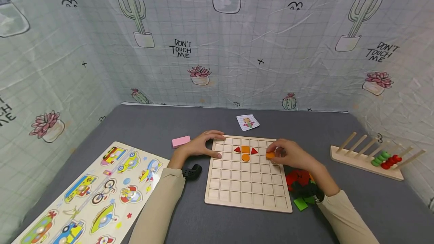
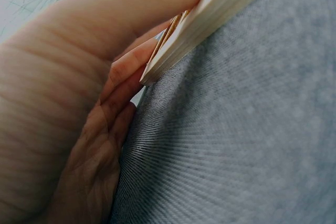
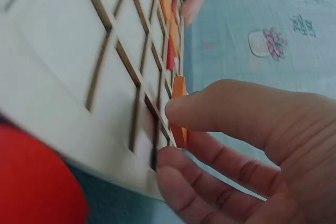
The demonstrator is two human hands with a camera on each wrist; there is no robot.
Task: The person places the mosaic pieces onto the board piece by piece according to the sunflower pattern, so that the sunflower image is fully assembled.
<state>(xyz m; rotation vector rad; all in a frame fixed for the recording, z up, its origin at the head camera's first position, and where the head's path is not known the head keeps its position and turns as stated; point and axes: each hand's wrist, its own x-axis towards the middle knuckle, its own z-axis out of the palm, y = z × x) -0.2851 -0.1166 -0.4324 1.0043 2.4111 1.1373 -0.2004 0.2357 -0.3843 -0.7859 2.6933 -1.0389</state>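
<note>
A pale wooden grid board (image 1: 247, 187) lies on the grey table. At its upper left corner my left hand (image 1: 200, 145) rests with thumb and fingers spread, the thumb on the rim (image 2: 184, 43). Over the board's right side, my right hand (image 1: 291, 154) pinches a small flat orange tile (image 3: 179, 111) between thumb and fingers, close above the grid cells. In the upper rows sit an orange square (image 1: 245, 149), an orange circle (image 1: 245, 157) below it, and red triangles (image 1: 237, 149) on either side of the square.
Red and green pieces (image 1: 300, 203) lie piled by the right wrist. A picture card (image 1: 248, 122) is behind the board, a pink block (image 1: 181, 141) left of it. A vehicle puzzle board (image 1: 139, 151) lies left; a peg rack (image 1: 366, 164) with beads stands right.
</note>
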